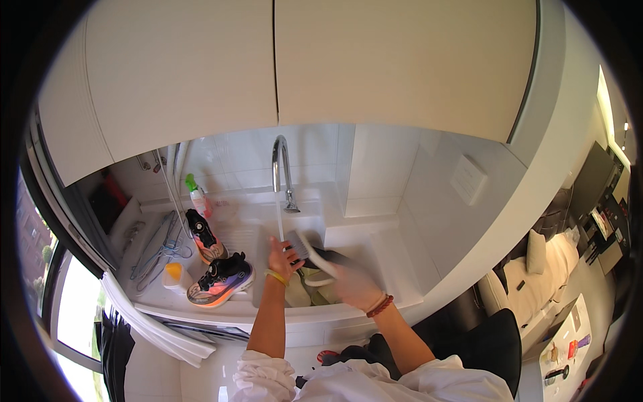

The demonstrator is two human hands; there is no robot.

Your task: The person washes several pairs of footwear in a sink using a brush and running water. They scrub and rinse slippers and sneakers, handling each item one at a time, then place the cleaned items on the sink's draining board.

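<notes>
My right hand (355, 289), blurred, grips the handle of a white scrub brush (321, 262) with grey bristles over the sink (260, 294). My left hand (282, 259) is beside the bristles with its palm up and fingers apart; whether it touches them I cannot tell. A stream of water (280, 218) falls from the chrome faucet (276, 166) close to the left fingers. Below the hands, the sink holds a dark item and pale greenish items (297, 294), partly hidden by the hands and brush.
Left of the sink stand two multicoloured sneakers (221, 281) (207, 236), a white container with a yellow top (175, 277), wire hangers (155, 256) and a spray bottle with a green head (198, 196). Cabinets (392, 65) overhang the counter. A white curtain (150, 316) hangs at the left.
</notes>
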